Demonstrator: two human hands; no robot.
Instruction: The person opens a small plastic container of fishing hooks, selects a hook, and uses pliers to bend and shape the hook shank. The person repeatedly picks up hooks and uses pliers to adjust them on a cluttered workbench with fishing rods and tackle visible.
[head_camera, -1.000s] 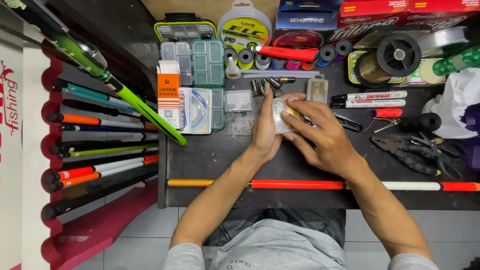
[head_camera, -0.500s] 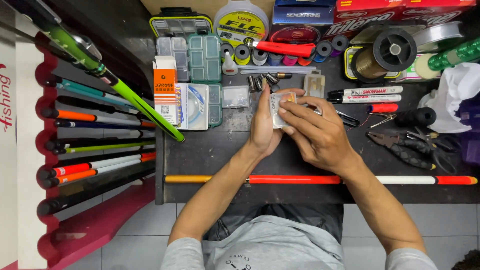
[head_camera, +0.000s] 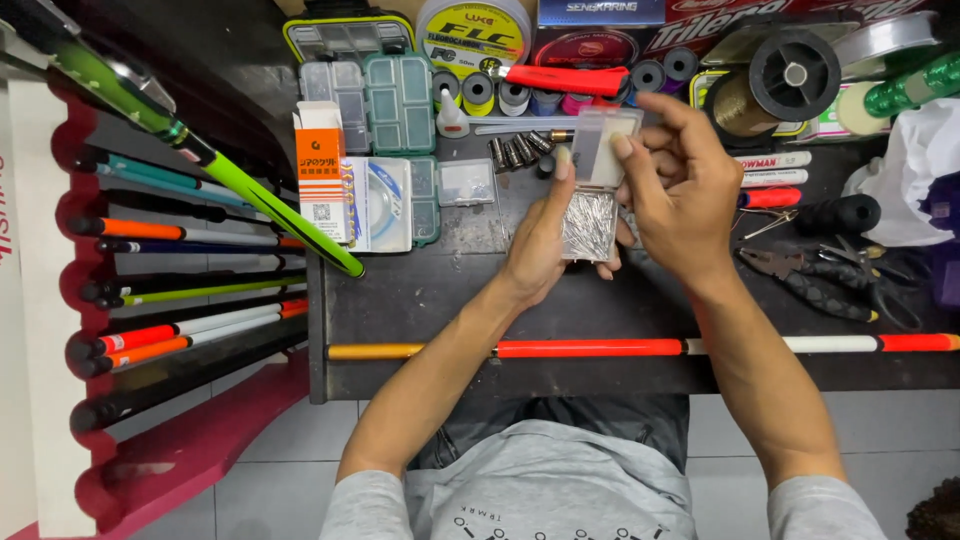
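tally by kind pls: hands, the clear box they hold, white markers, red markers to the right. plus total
Hands: 2 (left hand, right hand)
Small clear box: 1
White markers: 2
Red marker: 1
Total: 6

A clear glossy plastic box (head_camera: 592, 190) holds shiny metal pins above the matt, scuffed tabletop (head_camera: 420, 300).

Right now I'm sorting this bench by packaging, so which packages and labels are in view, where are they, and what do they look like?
Orange-and-white upright carton: left bench edge, beside the compartment boxes.
Round yellow-labelled line spool: top centre, black lettering.
Blue flat box: top edge, rectangular.
Red printed box: top right, white lettering.
Clear hinged plastic box of thin metal pieces: centre, open, held by left hand and right hand.
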